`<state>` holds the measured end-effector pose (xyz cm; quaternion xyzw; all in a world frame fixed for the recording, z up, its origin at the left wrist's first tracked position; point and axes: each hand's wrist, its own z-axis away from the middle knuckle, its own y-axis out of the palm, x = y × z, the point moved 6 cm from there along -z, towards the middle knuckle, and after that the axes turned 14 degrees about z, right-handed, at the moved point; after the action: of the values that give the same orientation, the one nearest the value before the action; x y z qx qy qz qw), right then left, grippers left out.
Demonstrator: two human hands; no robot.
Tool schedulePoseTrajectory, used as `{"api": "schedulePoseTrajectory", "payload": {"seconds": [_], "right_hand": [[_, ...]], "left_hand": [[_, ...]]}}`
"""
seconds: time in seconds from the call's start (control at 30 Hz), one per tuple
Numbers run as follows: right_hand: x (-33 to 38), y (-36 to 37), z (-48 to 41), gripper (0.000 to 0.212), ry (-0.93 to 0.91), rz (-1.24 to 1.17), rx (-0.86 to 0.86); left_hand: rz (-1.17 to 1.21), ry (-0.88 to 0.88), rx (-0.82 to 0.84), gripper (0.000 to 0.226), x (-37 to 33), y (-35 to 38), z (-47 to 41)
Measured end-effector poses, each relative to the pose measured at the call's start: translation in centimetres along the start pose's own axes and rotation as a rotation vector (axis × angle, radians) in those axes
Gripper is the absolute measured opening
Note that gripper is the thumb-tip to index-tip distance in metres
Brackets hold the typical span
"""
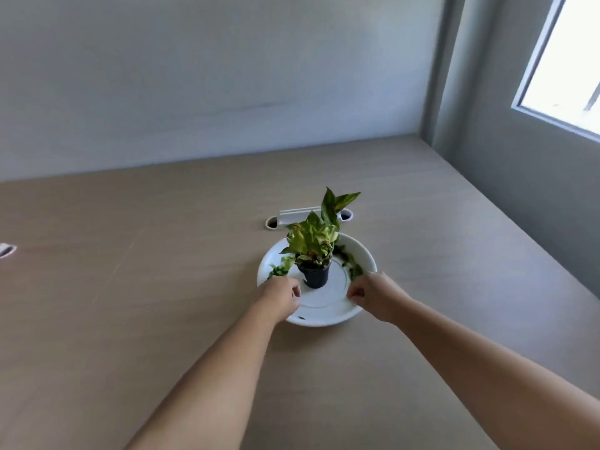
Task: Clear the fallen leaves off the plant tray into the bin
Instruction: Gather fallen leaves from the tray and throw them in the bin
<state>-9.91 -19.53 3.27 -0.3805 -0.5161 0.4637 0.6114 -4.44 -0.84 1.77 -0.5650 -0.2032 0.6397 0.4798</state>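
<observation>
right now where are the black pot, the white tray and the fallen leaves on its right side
black pot (315, 278): head view, on its dark side wall.
white tray (328, 315): head view, on the bare near rim.
fallen leaves (354, 271): head view, on the green clump beside the right hand (373, 295).

A: What's the room like?
B: A tan wood-grain table (130, 287) fills the lower view, meeting a plain pale wall (194, 76) at twelve o'clock.
A: Any light?
B: Daylight from a window (571, 60) at two o'clock, set in a grey wall (503, 157). A cable slot (308, 217) sits in the tabletop, another (6, 250) at nine o'clock.
</observation>
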Motion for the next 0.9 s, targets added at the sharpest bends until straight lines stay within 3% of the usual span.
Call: {"api": "schedulePoseTrajectory", "payload": {"seconds": [0.23,0.43,0.67,0.8,0.9], "right_hand": [[6.4,6.4,-6.5,0.023,-0.075,0.072,0.205],[8.0,10.0,-8.8,0.035,-0.195,0.234,0.342],[8.5,11.6,-9.3,0.025,-0.409,0.540,0.307],[7.4,11.5,-9.5,0.024,-0.384,0.459,0.289],[5.4,10.2,-9.3,0.016,-0.260,0.290,0.252]], "left_hand": [[-0.143,0.080,0.156,0.038,7.4,-1.0,-4.0],[-0.125,0.170,0.145,0.027,7.9,-1.0,-5.6],[-0.152,0.204,0.166,0.030,8.3,-1.0,-6.5],[-0.129,0.196,0.143,0.031,8.3,-0.6,-6.4],[-0.141,0.199,0.163,0.032,7.0,0.5,-5.7]]}}
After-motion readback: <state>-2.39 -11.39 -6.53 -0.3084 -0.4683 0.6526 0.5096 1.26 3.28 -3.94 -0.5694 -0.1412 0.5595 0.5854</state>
